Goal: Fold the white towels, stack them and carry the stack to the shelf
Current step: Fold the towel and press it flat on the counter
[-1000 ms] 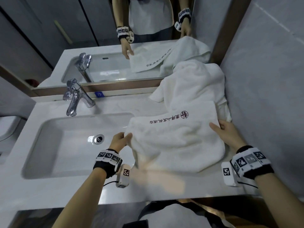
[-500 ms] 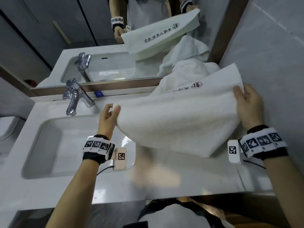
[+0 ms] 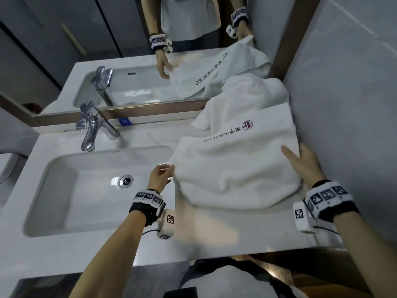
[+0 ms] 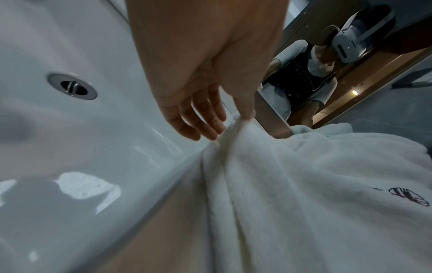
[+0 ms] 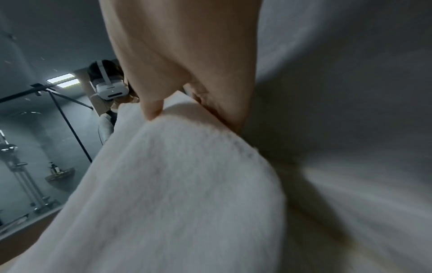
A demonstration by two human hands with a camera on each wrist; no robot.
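Head view: two towels [image 3: 234, 168], both hands [image 3: 160, 178] pinching one.

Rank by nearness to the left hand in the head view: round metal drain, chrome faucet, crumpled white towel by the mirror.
1. Round metal drain: in the basin, just left of the left hand.
2. Crumpled white towel: back right.
3. Chrome faucet: back left; nearly tied with the towel.

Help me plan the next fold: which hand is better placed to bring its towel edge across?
Probably the left hand: it pinches the printed towel's free edge beside the sink; the right hand is close to the wall.
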